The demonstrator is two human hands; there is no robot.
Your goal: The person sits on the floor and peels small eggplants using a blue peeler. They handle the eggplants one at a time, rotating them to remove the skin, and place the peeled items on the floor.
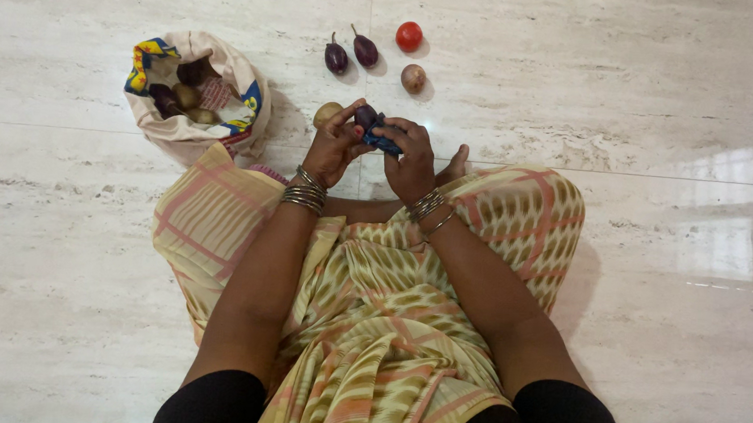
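The person sits on a pale marble floor (653, 108), legs folded under a yellow and pink patterned cloth (387, 311). The floor lies open to the right and along the far edge; a grout line runs across it just beyond the knees and another runs away from the person between the hands and the far edge.

Both hands are raised above the lap. The left hand (335, 144) pinches a small purple eggplant (365, 115) with thumb and fingers. The right hand (413, 156) is closed on a dark blue cloth (382, 139) pressed against the same eggplant. Metal bangles ring both wrists.

Just beyond the left hand a brownish potato (326, 113) lies on the floor, partly hidden by the fingers. Farther out sit two purple eggplants (350, 54) side by side, a red tomato (409, 36) and a brown onion (413, 78), near each other but apart.

To the far left stands an open cream fabric bag (190, 94) with blue and yellow trim, holding more dark and brown vegetables, touching the cloth at the left knee.
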